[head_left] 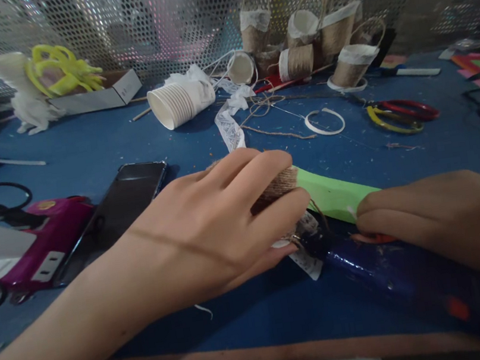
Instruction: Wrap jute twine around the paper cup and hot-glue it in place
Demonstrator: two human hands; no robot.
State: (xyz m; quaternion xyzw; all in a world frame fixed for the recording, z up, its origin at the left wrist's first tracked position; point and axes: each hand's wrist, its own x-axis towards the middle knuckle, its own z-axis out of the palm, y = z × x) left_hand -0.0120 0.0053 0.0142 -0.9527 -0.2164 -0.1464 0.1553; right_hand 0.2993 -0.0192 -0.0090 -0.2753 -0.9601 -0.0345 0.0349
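Observation:
My left hand [214, 220] is closed around a small twine-wrapped cup [283, 184], most of it hidden under my fingers. A light green strip [331, 187] runs from the cup to my right hand [434, 214], whose closed fingers pinch its far end. A dark blue glue gun [399, 276] lies across the lower right, just below my right hand, with its tip close to the cup. An orange piece shows beneath my right fingertips. Whether that hand also bears on the glue gun I cannot tell. White lace [230, 127] trails out behind my left hand.
Stacked paper cups [172, 104] lie behind, beside several small twine-wrapped baskets [349, 64]. Scissors [401, 113] and a white ring [325, 122] lie to the right. A phone [133, 190] and a magenta power strip [51, 244] are at left. A perforated metal screen [181, 26] bounds the back.

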